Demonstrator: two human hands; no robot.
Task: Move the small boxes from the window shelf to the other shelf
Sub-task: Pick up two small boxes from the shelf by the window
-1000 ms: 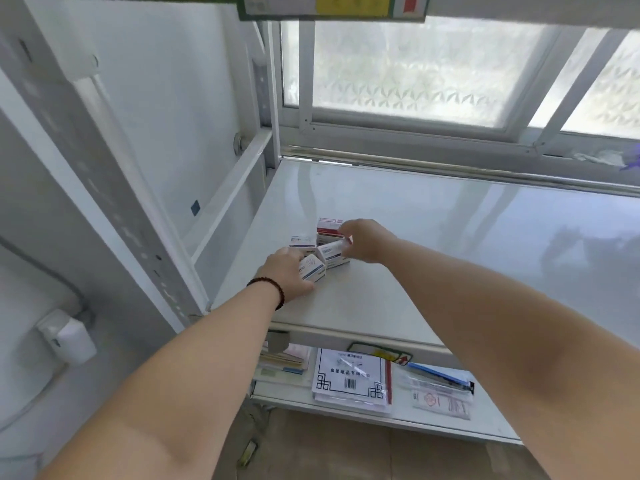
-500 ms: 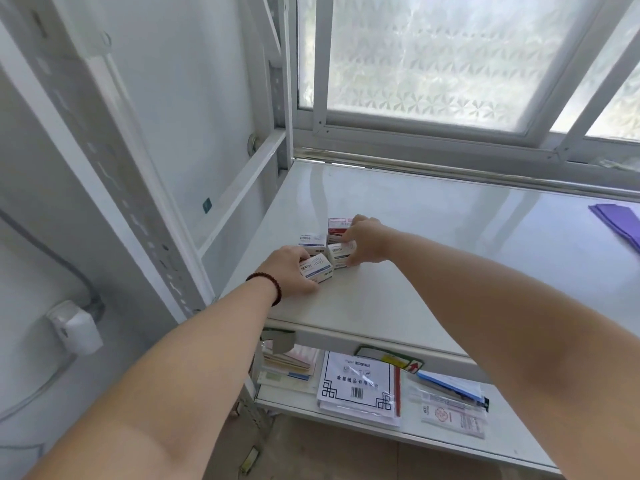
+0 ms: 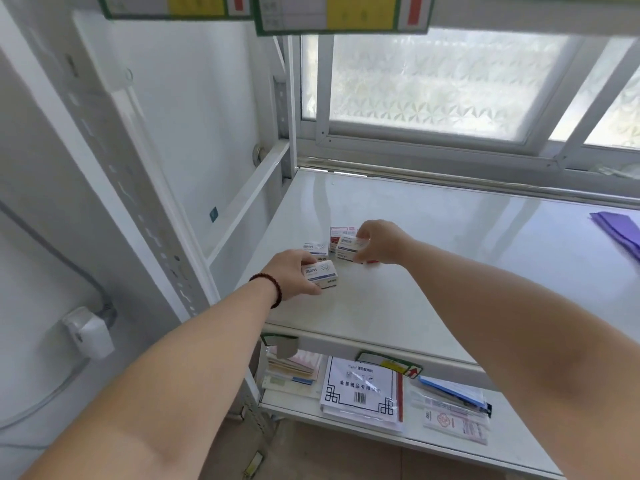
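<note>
Four small boxes sit grouped near the left front of the white window shelf [image 3: 433,271]: my left hand [image 3: 294,275] has its fingers curled round the nearest white-and-blue box [image 3: 320,274], my right hand [image 3: 379,245] pinches another white box [image 3: 350,249], a third white box [image 3: 316,248] lies just behind the first, and a red-and-white box [image 3: 341,233] lies behind the one in my right hand. A dark bead bracelet [image 3: 272,287] is on my left wrist. Purple sheets [image 3: 620,230] lie at the shelf's far right, papers and a printed packet [image 3: 360,389] lie on the lower shelf [image 3: 398,441], and a frosted window [image 3: 433,84] is behind.
</note>
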